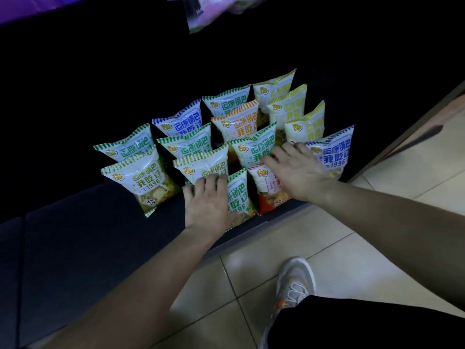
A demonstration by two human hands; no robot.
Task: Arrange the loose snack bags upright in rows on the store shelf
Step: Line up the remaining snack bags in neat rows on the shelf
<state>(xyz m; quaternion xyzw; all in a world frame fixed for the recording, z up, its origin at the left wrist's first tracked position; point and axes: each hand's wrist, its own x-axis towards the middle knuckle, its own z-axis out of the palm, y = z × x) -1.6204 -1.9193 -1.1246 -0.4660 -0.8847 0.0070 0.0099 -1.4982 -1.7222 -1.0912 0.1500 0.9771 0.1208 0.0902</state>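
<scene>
Left grip (208, 201) over green bag (240, 195) (label half-hidden), shelf (100, 235) dark

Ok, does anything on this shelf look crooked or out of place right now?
One does: the green bag under the left hand sits forward of the rows, between two columns, its bottom at the front edge of the shelf. Also, a blurred bag pokes out from above.

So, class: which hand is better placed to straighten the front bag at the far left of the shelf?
Probably left. The left hand rests on the neighbouring green-striped bag, closest to the far-left bag; the right hand lies farther off, by the red-striped bag.
</scene>
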